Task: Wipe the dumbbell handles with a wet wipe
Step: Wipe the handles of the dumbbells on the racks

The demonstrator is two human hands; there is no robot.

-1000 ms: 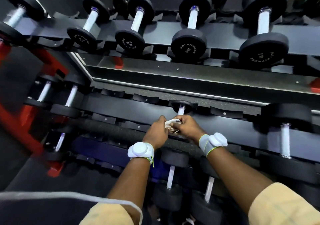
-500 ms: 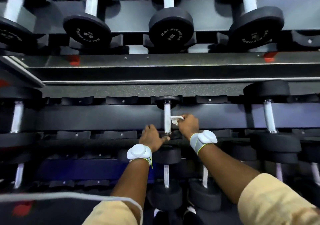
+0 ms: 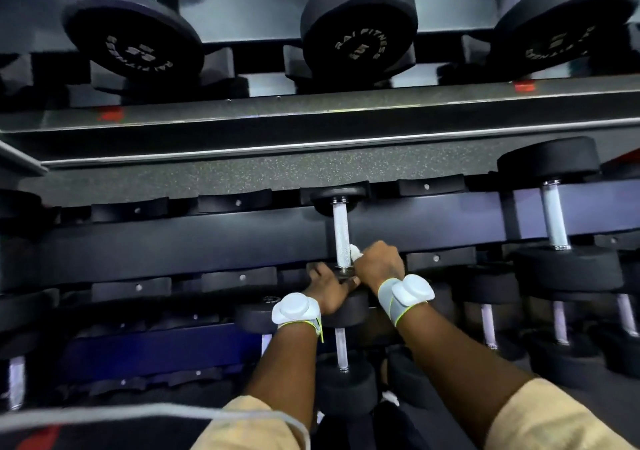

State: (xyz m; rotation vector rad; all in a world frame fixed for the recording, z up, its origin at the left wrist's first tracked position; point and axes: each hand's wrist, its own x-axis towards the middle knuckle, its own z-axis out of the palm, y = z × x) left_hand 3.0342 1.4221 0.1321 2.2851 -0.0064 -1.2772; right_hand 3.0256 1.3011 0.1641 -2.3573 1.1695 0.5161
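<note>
A small dumbbell lies on the middle shelf of the rack, its silver knurled handle [image 3: 341, 238] pointing away from me. My right hand [image 3: 379, 264] is closed around a white wet wipe [image 3: 355, 252] and presses it against the right side of the handle's near end. My left hand [image 3: 329, 288] rests with fingers spread over the dumbbell's near black head, most of which it hides. The far head [image 3: 337, 196] sits in its cradle.
Larger dumbbells [image 3: 360, 30] line the top shelf above a grey rail [image 3: 242, 120]. Another dumbbell [image 3: 556, 221] stands to the right on the middle shelf. More dumbbells [image 3: 343, 352] sit on the lower shelf under my forearms. Empty black cradles [image 3: 239, 203] run to the left.
The view has moved closer to the rack. My right hand with the wipe has slid down to the handle's near end. My left hand shifted right onto the near head.
</note>
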